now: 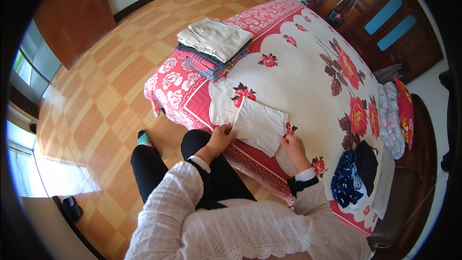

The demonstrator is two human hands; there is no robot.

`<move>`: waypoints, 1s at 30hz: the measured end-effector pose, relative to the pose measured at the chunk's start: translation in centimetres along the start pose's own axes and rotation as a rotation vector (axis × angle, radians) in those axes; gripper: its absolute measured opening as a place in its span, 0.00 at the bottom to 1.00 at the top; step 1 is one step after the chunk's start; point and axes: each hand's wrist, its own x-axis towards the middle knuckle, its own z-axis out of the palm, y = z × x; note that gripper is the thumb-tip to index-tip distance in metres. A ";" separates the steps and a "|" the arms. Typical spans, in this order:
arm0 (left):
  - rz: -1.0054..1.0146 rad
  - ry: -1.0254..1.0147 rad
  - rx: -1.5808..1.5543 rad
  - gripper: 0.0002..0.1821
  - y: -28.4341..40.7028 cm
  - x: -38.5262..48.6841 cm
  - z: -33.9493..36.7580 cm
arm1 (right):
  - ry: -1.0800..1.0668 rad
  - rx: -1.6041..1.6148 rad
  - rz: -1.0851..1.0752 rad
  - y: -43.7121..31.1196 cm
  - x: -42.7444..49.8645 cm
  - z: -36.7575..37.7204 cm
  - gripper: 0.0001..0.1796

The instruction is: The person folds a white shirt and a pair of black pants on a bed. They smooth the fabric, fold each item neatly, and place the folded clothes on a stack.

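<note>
A folded white cloth garment [260, 124] lies flat near the edge of a bed, on a floral bedspread [296, 90]. My left hand [221, 139] pinches its near left corner between thumb and fingers. At the garment's right edge is my right hand [293, 148], its fingers curled close to the fabric; whether they grip it is hard to see. Farther off to the left stands a stack of folded clothes, with cream trousers [216, 38] on top and dark and pink plaid pieces [202, 61] below.
Crumpled navy patterned clothing [344, 178] and a black garment [367, 166] lie at the right, near the brown headboard [415, 173]. Folded quilted bedding [391, 119] and a red pillow [405, 112] rest beyond them. A wooden wardrobe [382, 18] borders the far side.
</note>
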 end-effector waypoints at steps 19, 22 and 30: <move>0.238 0.207 0.200 0.13 -0.1 -0.9 0.9 | -0.325 -0.516 -0.679 -12.2 16.4 3.6 0.09; 0.232 0.218 0.193 0.11 0.2 -1.0 1.0 | -0.338 -0.556 -0.680 -12.6 16.7 3.6 0.10; 0.234 0.236 0.243 0.12 1.1 -1.7 0.8 | -0.414 -0.762 -0.669 -14.7 17.2 2.7 0.10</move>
